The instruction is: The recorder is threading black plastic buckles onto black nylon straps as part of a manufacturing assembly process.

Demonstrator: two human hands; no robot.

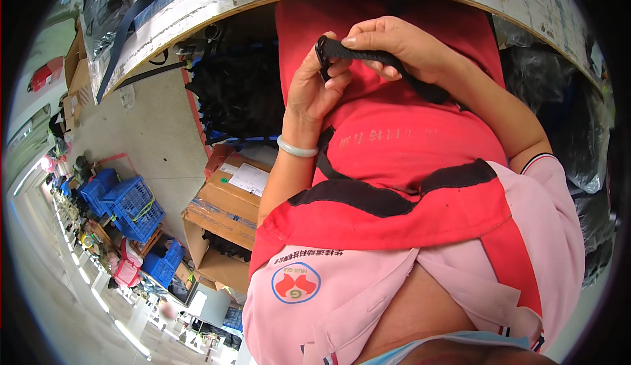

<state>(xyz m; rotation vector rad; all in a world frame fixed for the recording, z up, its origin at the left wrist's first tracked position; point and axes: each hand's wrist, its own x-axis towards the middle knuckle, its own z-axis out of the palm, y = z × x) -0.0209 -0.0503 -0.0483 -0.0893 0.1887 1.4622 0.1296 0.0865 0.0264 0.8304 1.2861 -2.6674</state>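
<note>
Blue cloth [430,342] foremost, left fingers [336,83] tight on black buckle [321,48], right fingers [389,72] on strap [369,55], near table edge [263,0]

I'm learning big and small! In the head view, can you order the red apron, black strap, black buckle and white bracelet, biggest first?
Red apron
Black strap
White bracelet and black buckle: look too alike to rank

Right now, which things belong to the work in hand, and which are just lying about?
In hand:
black strap, in the right grip
black fitting, in the left grip

Apparently just lying about:
blue crates
cardboard box
clear plastic wrapping
</note>
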